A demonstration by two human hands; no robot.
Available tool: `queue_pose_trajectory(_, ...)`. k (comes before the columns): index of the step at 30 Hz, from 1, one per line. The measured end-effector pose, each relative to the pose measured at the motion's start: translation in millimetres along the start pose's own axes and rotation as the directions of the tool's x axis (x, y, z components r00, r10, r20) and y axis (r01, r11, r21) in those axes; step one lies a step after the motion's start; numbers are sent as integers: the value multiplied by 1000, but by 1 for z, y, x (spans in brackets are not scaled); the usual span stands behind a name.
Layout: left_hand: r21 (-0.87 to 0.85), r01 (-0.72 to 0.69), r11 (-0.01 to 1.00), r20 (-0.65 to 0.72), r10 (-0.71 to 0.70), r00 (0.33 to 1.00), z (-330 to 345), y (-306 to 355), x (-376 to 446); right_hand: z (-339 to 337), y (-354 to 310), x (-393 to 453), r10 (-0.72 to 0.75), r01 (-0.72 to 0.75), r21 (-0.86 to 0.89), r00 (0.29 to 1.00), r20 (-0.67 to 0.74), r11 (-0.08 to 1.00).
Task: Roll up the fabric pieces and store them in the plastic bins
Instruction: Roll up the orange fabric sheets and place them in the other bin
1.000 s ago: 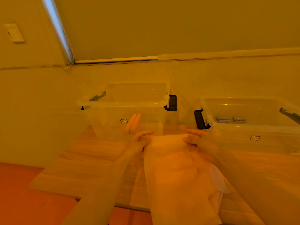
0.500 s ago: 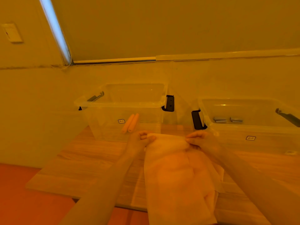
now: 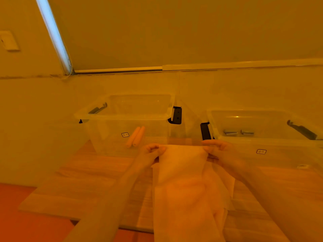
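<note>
A long pale fabric strip lies on the wooden table and runs toward me off the front edge. My left hand pinches its far left corner with curled fingers. My right hand pinches its far right corner. The far edge of the fabric is curled over between the two hands. Behind stand two clear plastic bins: the left bin holds two orange fabric rolls, and the right bin holds two grey rolls.
Both bins have black handle clips, one on the left bin and one on the right bin, facing the gap between them. A wall rises straight behind the bins. The table's left edge drops to an orange floor.
Both hands have curled their fingers over the fabric's far edge and turned it toward me, starting a roll. The view has shifted slightly.
</note>
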State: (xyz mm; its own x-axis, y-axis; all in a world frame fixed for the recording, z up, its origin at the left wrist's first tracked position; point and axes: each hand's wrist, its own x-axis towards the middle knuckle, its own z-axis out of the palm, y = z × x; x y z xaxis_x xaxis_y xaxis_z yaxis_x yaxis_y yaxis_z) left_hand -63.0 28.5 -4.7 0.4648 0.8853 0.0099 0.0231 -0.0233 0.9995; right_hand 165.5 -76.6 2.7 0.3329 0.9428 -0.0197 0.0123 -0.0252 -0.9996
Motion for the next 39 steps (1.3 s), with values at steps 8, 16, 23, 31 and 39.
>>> queue_pose_trajectory(8,-101,55,993,-76,-63,995,7,-24,15,-1,26,14,27,-31,-88,998,-49,996)
queue_pose_trajectory(16,-157,43,987,-77,-56,995,7,-51,26,8,54,34,3,-5,-16,994,-112,1000)
queue_pose_trajectory(23,-237,42,971,-86,-64,994,6,-56,29,11,64,34,38,-21,165,994,-100,986)
queue_pose_trajectory(31,-257,69,964,-62,-87,994,6,-55,27,7,64,34,32,-14,181,995,-99,983)
queue_pose_trajectory(39,-352,12,936,-99,-51,994,5,-54,30,4,66,36,34,-16,257,997,-64,966)
